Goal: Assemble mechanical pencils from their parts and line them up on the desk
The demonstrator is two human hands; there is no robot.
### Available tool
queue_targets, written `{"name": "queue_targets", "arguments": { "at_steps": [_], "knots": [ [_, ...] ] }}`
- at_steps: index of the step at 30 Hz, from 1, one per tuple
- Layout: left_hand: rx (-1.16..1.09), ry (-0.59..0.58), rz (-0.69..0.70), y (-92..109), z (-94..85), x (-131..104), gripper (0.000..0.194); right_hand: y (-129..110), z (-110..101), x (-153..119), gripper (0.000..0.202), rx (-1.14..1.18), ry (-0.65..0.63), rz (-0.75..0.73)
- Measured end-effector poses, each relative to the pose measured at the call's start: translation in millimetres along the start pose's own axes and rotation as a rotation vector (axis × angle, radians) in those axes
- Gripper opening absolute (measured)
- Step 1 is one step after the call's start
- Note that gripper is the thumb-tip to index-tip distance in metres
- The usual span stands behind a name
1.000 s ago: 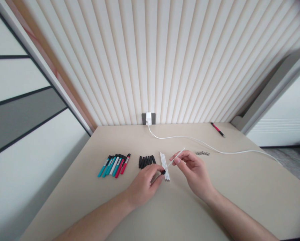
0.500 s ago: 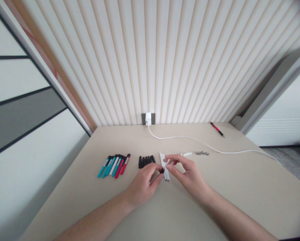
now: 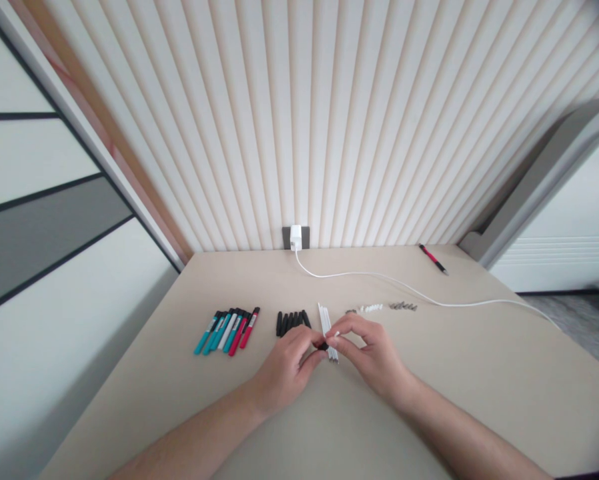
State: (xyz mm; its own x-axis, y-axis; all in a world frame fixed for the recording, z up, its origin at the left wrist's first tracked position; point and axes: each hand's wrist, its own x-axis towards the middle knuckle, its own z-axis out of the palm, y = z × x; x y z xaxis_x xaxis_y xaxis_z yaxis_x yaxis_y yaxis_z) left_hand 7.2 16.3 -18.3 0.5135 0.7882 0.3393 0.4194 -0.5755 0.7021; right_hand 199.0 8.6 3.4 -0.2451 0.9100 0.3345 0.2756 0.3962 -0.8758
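Observation:
My left hand (image 3: 288,371) is closed in a pinch on a small black pen part (image 3: 322,346), mostly hidden by the fingers. My right hand (image 3: 368,347) meets it from the right, thumb and forefinger closed on a thin white pen refill (image 3: 337,335) whose end shows above the thumb. The held refill's other end points at the black part; whether it is inside I cannot tell. Under the fingertips lies a row of white refills (image 3: 324,319) with dark tips. Just beyond my left hand are several black pen grips (image 3: 291,322) side by side.
Several teal, white and red pen barrels (image 3: 228,330) lie at the left. Small white pieces (image 3: 371,308) and small grey springs (image 3: 403,307) lie at the right. A red and black pen (image 3: 433,259) is at the back; a white cable (image 3: 359,272) runs from a charger (image 3: 295,237).
The white refill in my right hand has tipped lower and come down to the black part. My right hand has shifted slightly left and down; my left hand has barely moved.

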Motion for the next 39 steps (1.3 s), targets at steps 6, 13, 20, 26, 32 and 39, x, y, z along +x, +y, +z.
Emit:
{"name": "queue_targets", "arguments": {
  "at_steps": [6, 13, 20, 26, 32, 39],
  "knots": [
    [-0.012, 0.018, 0.014, -1.5, 0.1, 0.0, 0.006, 1.2, -1.0, 3.8, 0.004, -0.056, 0.006, -0.168],
    [-0.03, 0.012, -0.03, 2.2, -3.2, 2.2, 0.013, 6.8, -5.0, 5.0, 0.014, -0.16, -0.038, -0.2],
    [-0.017, 0.052, -0.066, 5.6, -5.9, 3.3, 0.014, 7.0, -24.9, 12.1, 0.025, -0.387, 0.033, -0.138],
    [0.0, 0.088, -0.081, 6.7, -6.5, 3.1, 0.013, 32.7, -79.2, 19.2, 0.023, -0.959, 0.333, 0.121],
    [0.02, 0.146, -0.08, 5.2, -5.4, 3.9, 0.012, 55.3, -95.3, 12.6, 0.022, -1.112, 0.238, 0.313],
    [0.015, 0.166, -0.107, 2.2, -3.9, 3.7, 0.022, 56.9, -90.3, 13.7, 0.023, -1.092, 0.189, 0.274]
  ]
}}
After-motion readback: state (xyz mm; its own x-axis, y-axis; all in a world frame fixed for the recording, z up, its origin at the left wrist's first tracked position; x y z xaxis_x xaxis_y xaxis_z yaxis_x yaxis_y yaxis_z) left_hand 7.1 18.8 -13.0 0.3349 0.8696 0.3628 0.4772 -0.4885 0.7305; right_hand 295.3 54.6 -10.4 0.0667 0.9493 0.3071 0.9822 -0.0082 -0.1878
